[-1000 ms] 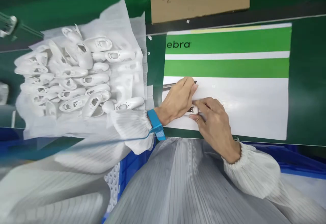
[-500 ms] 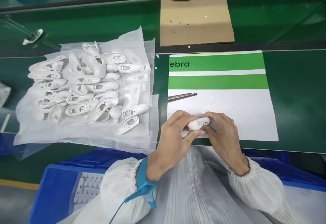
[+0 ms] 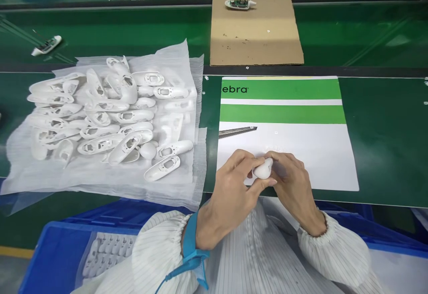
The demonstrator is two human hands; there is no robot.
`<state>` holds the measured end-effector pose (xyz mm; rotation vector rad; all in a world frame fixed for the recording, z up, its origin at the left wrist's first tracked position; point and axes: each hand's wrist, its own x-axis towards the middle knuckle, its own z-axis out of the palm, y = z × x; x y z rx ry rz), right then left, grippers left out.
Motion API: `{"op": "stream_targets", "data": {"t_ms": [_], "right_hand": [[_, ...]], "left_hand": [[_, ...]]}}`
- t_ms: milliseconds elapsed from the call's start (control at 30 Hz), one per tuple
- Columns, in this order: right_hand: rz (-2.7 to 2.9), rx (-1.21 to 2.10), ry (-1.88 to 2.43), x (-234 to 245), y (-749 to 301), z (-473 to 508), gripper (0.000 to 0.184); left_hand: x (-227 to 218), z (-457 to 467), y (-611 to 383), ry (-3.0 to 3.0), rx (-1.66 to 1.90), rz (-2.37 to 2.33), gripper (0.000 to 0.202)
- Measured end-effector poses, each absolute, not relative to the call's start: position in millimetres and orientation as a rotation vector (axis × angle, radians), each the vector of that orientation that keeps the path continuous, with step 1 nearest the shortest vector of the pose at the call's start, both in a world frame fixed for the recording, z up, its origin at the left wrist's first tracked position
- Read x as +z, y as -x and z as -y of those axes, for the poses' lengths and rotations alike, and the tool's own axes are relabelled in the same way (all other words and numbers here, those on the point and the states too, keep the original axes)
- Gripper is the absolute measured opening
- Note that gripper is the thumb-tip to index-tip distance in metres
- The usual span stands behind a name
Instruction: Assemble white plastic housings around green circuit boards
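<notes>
A small white plastic housing (image 3: pixel 263 169) is pinched between both hands above the white and green printed sheet (image 3: pixel 317 151). My left hand (image 3: pixel 234 193) grips it from the left, thumb below and fingers above. On its other side my right hand (image 3: pixel 294 187) closes round it, with part of the fingers hidden. Tweezers (image 3: pixel 237 131) lie on the sheet just beyond my left hand. To the left, a heap of white plastic shells (image 3: pixel 122 118) rests on white foam wrap (image 3: pixel 177 178).
A cardboard sheet (image 3: pixel 257 46) at the back carries a shell with a green circuit board (image 3: pixel 240 4). Another such shell (image 3: pixel 47 45) lies far left. A blue bin (image 3: pixel 47 258) with white parts stands below the table edge. A blue wrist strap (image 3: pixel 192 245) trails a cord.
The white housing has been turned in my fingers, so a rounded end now faces me. Both hands stay in about the same place, and the camera view has shifted slightly.
</notes>
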<state>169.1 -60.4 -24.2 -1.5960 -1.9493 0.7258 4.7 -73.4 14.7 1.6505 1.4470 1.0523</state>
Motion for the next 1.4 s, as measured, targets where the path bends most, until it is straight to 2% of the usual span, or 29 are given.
{"op": "stream_targets", "data": {"t_ms": [100,200,333,467,667,833,1000,1067,1400], "right_hand": [[1.93,0.732,1.531,-22,-170,58,0.025],[1.966,0.548,1.453,-22,-171,54,0.028],[2.252,0.365,1.406,-25,-167,43,0.022],[2.379,0.359,1.453,-30,-162,37,0.028],[2.211,0.609,1.415,-34,-154,44,0.028],[2.12,0.623,1.48,-32,-148,46,0.023],[2.043,0.68,1.499,-31,-155,53,0.018],[1.986,0.68,1.501,-32,-161,56,0.014],[1.935,0.678,1.526,-38,-169,59,0.013]], "left_hand": [[19,73,-6,-1.667,1.065,-1.501,0.025],[21,63,2,-1.725,0.863,-1.605,0.021],[4,25,10,-2.043,0.681,-1.693,0.038],[-27,-14,2,-2.302,0.678,-1.454,0.027],[-45,-21,-2,-2.296,0.606,-1.409,0.033],[-44,-24,-4,-2.311,0.469,-1.471,0.033],[-23,7,12,-2.155,0.566,-1.336,0.03],[-18,30,20,-2.073,0.592,-1.317,0.035],[-31,71,10,-1.741,0.972,-1.435,0.033]]}}
